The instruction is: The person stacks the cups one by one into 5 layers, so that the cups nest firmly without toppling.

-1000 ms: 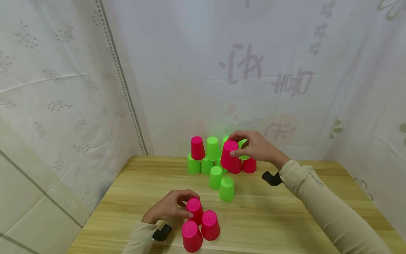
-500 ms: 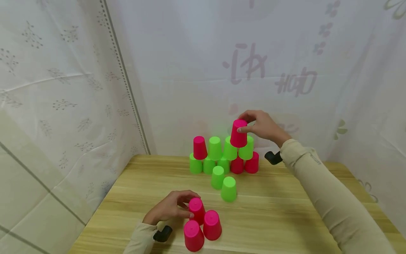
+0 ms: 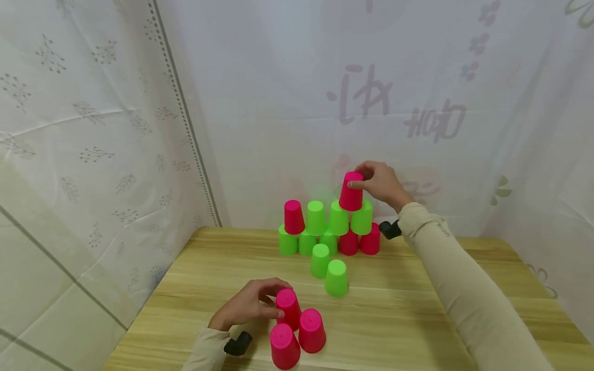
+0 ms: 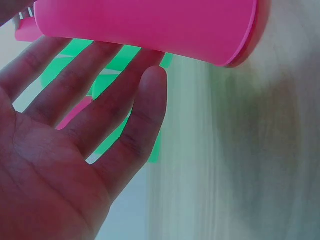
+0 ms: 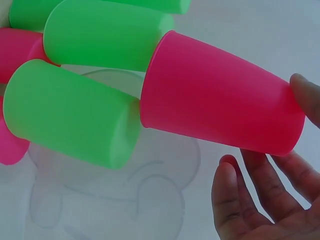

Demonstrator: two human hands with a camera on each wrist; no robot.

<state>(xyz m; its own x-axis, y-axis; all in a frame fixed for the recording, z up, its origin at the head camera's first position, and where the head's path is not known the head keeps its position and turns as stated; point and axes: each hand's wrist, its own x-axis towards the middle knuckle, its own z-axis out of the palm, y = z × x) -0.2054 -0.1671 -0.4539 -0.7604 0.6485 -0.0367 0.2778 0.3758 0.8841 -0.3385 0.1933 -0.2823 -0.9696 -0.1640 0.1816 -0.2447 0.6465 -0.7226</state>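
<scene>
Basically, right hand [image 3: 382,183] pinches a high pink cup [image 3: 351,195], left hand [image 3: 249,305] grips a near pink cup [image 3: 290,307], insides hidden.

The wood-grained surface [image 3: 394,309] is occupied by a back row of three green cups [image 3: 307,243] and two red cups [image 3: 348,243], two nearer green cups [image 3: 320,262] and three front pink cups [image 3: 312,332].
</scene>
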